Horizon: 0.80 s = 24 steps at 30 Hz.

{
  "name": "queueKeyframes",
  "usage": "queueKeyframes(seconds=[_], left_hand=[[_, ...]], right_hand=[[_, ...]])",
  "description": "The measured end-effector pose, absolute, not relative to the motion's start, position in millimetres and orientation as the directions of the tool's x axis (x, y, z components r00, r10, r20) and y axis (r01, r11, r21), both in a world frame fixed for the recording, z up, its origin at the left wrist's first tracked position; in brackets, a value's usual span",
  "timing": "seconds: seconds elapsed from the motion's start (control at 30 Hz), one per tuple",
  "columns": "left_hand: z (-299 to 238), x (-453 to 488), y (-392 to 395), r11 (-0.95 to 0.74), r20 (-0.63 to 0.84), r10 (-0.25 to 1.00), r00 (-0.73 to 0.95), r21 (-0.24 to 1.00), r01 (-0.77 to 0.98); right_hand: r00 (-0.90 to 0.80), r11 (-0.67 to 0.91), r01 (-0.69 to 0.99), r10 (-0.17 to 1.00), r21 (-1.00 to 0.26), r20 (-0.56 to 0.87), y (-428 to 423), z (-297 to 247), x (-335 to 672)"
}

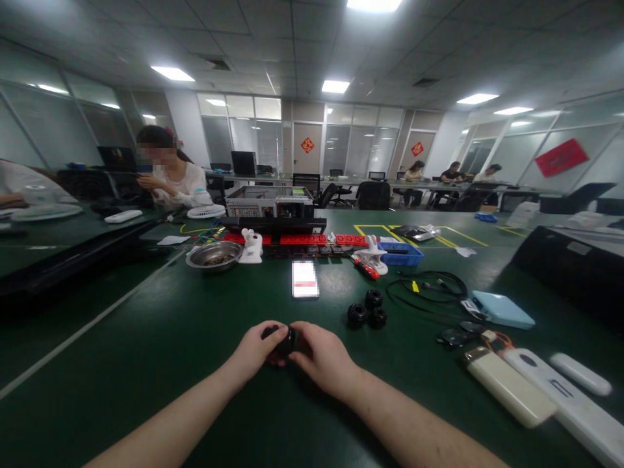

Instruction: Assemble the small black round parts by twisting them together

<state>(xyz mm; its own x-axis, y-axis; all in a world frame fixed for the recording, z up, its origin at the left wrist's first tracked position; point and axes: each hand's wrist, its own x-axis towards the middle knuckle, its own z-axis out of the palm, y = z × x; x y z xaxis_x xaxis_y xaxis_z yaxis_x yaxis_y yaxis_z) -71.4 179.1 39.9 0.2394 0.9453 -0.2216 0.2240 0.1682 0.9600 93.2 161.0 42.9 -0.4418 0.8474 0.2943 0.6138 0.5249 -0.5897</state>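
Between my two hands, just above the green tabletop (205, 344), is a small black rounded part (288, 340). My left hand (259, 346) grips it, thumb on top and fingers curled beneath. My right hand (319, 354) closes on its right side with bent fingers. Much of the part is covered by fingers, so its exact kind does not show. Three black round parts with holes in their tops, one of them a black ring-like piece (357, 315), stand clustered beyond my right hand. A phone with a lit screen (305, 279) lies straight ahead of both hands.
A metal bowl (207, 261) of small pieces sits at left, by a white clip stand (251, 247). Right of centre are a red screwdriver (366, 269), a blue tray (402, 254) and coiled black cable (453, 286). Power banks (509, 388) lie near right. An open computer case (270, 203) stands behind.
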Motion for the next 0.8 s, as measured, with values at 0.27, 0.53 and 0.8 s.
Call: queueKeyframes(seconds=[0.27, 0.53, 0.8], left_hand=[[50, -72, 168, -0.149, 0.082, 0.981, 0.174, 0.896, 0.418], [50, -74, 163, -0.271, 0.188, 0.958, 0.215, 0.836, 0.477], [40, -76, 172, -0.139, 0.082, 0.972, 0.222, 0.956, 0.258]], right_hand=[[-0.342, 0.313, 0.475, 0.927, -0.822, 0.155, 173, 28, 96], [-0.437, 0.066, 0.196, 0.899, -0.978, -0.027, 181, 14, 89], [-0.394, 0.360, 0.430, 0.900, -0.828, 0.187, 171, 34, 94]])
